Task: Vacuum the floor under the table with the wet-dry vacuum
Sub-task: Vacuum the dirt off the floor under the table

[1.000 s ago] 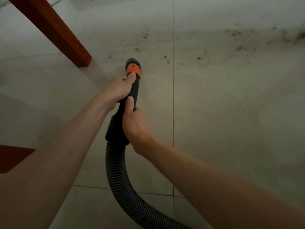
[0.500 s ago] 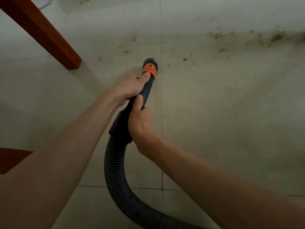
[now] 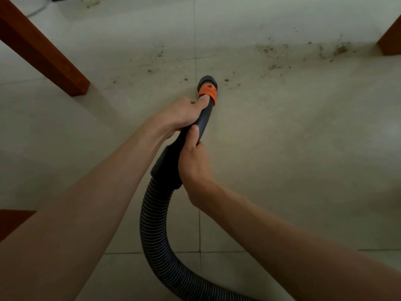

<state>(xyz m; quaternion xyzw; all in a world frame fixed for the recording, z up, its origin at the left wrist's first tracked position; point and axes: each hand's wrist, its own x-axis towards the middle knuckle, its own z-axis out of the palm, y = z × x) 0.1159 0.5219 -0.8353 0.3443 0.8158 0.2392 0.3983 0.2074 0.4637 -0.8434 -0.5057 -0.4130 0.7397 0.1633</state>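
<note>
1. The floor [image 3: 303,148] is pale, smooth tile with thin dark grout lines; one line runs straight up the middle of the view under the vacuum wand.
2. Dark crumbs and gritty dirt [image 3: 269,48] lie scattered in a loose band across the far tiles, thickest toward the right.
3. A square-section leg of reddish-brown wood [image 3: 43,51] slants down to the floor at upper left; a second wooden leg [image 3: 390,40] shows at the right edge.
4. The vacuum wand [image 3: 204,118] is a smooth black plastic tube with an orange collar [image 3: 208,93] just behind its round open nozzle [image 3: 207,80], which points at the floor beside the nearest crumbs.
5. Behind the wand a black ribbed hose [image 3: 156,224] curves down and off to the lower right.
6. The left hand [image 3: 180,116] grips the wand's front part, fingers wrapped round it and thumb laid forward to touch the orange collar.
7. The right hand [image 3: 193,164] grips the wand further back, near the thick cuff, its thumb lying along the top.
</note>
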